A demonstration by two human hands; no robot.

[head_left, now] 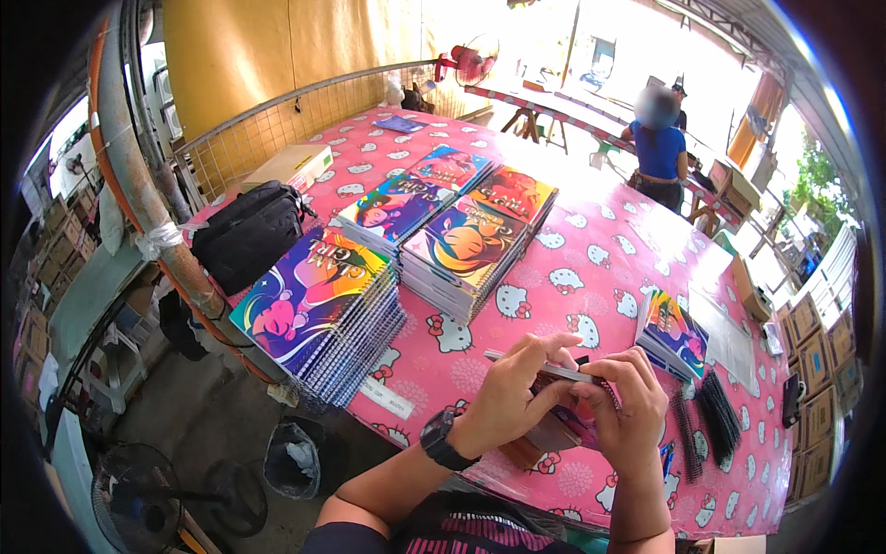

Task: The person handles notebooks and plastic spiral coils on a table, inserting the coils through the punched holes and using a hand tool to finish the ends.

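My left hand (521, 383) and my right hand (629, 406) are together near the table's front edge, both closed on a notebook (565, 373). It is tilted so that mostly its pale edge shows; my fingers hide much of the rest. Thumbs and fingertips of both hands meet along that edge. A dark wristwatch (447, 441) is on my left wrist. To the right of my hands lie a small stack of colourful notebook covers and pages (672, 332) and a bundle of black binding coils (718, 414).
Spiral notebooks (318, 314) are piled at the table's left edge, with more notebook stacks (466, 240) behind. A black bag (249, 231) and a cardboard box (291, 166) lie beyond. A metal post (138, 185) rises at left. A person (657, 152) stands at a far table.
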